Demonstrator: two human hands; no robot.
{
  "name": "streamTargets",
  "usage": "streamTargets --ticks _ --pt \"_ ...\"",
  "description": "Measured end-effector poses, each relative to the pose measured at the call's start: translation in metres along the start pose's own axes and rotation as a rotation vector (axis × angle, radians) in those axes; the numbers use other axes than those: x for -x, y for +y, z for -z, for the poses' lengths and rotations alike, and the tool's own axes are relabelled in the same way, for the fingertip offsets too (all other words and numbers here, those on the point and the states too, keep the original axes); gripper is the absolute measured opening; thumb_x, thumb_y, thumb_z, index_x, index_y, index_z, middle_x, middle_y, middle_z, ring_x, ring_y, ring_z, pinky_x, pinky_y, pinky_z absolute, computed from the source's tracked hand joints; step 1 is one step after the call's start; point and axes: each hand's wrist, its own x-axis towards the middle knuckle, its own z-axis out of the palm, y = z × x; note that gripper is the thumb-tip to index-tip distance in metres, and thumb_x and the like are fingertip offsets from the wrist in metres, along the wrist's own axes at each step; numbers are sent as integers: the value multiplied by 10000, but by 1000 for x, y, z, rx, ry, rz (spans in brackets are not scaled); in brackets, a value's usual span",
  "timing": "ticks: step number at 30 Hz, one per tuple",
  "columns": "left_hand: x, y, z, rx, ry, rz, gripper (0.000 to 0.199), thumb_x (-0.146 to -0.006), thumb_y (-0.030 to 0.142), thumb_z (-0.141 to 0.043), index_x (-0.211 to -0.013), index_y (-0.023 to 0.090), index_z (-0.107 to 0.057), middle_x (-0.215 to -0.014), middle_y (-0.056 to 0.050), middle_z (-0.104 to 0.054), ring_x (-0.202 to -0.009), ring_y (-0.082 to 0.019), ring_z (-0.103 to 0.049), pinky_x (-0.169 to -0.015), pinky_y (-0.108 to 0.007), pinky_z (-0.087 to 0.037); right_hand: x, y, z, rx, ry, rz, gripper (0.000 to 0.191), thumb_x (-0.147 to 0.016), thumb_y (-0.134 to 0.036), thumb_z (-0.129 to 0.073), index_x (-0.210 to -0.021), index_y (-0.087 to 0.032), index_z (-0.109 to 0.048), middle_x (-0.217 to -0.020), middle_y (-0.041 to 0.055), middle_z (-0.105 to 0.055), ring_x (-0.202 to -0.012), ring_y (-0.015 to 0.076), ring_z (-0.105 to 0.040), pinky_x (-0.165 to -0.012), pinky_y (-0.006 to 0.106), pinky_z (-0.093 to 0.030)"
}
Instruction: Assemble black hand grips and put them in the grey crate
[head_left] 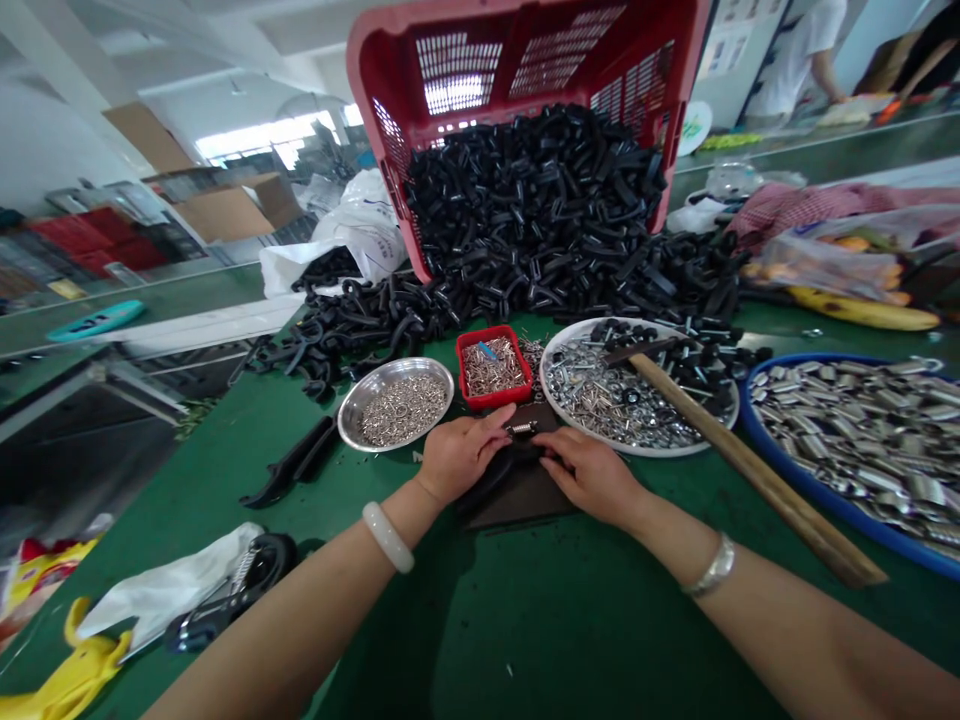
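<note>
Both my hands work on one black curved handle (495, 474) above a dark flat plate (517, 508) on the green table. My left hand (459, 455) is closed round its left part, thumb pointing up toward a small metal spring (523, 429) at the handle's top. At the other end, my right hand (592, 474) pinches the piece near the spring with thumb and forefinger. Just beyond the hands stand a steel dish (349, 425) of tiny metal parts and a red square tray (481, 402) of small pins.
A red crate (375, 60) lies tipped, black handles (540, 200) spilling out. A hammer (757, 470) rests across a white tray (634, 450) of hardware. At right sits a blue basin (832, 500) of metal pieces. Left are loose black handles (292, 462) and a white cloth (176, 580).
</note>
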Motion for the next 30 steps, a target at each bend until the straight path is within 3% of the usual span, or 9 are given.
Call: streamTargets --ticks 3,8,17,23,30 --pt "-2 1 -1 -92 -68 0 362 -844 324 -464 -1201 265 -475 -748 10 -675 -638 -107 -604 -593 -205 -460 0 0 0 -5 1 3 274 -788 -125 -465 -1045 -158 -554 -898 79 -600 -832 177 -560 -760 316 -455" --pt "-1 -4 0 -55 -189 -25 404 -875 296 -396 -1271 216 -400 -742 -21 -664 -708 -120 -615 -699 -244 -484 1 3 0 -23 8 9 283 -787 -129 -465 -1054 -166 -550 -903 79 -602 -833 179 -560 -753 317 -460" --pt "4 -8 -4 -79 -113 -144 453 -862 244 -417 -1305 235 -327 -795 -28 -658 -683 -136 -605 -644 -263 -482 1 2 0 -12 -11 -4 285 -790 -137 -466 -1062 -151 -551 -906 85 -599 -829 179 -560 -759 317 -456" --pt "8 -9 -4 -143 -203 -180 513 -860 198 -394 -1348 245 -241 -789 -16 -637 -689 -123 -594 -668 -248 -466 0 2 1 -23 -1 8 282 -790 -131 -462 -1057 -161 -550 -919 81 -601 -845 175 -561 -771 313 -455" --pt "-3 -2 12 -185 -319 -318 474 -868 184 -351 -1335 180 -267 -778 -32 -629 -646 -128 -574 -632 -258 -470 1 2 -3 -6 -4 4 272 -790 -140 -464 -1048 -158 -549 -913 79 -600 -842 176 -561 -770 313 -457"
